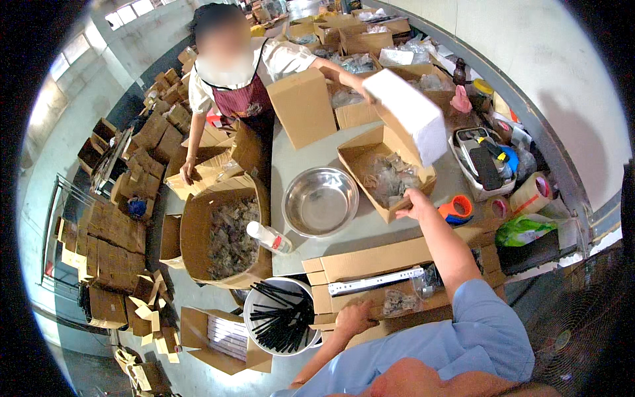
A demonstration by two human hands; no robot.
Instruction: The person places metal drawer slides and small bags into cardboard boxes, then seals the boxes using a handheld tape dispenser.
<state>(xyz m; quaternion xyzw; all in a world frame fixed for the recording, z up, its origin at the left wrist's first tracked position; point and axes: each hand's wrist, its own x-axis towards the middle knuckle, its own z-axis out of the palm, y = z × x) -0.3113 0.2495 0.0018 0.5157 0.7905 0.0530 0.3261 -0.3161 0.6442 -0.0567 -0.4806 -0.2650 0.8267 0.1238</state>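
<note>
My right hand [415,205] is closed on the near corner of an open cardboard box [370,193], which holds clear plastic bags of small parts [390,177]. Lower down, my left hand [355,319] rests against a long cardboard carton [383,255] with its visible fingers apart. Lying on that carton are a white metal drawer slide [376,281] and a clear bag of small metal parts [401,302]. Across the table, a co-worker's hand [366,91] touches a white foam-like block [423,126] above my box; the other hand [188,171] is at a carton flap.
A steel bowl [321,202] and white bottle [269,237] stand mid-table. To the left are a carton of bagged parts [233,238], a white bucket of black rods [281,314] and stacked cartons [112,241]. Tape rolls [529,194] and a tool basket [486,165] line the right side.
</note>
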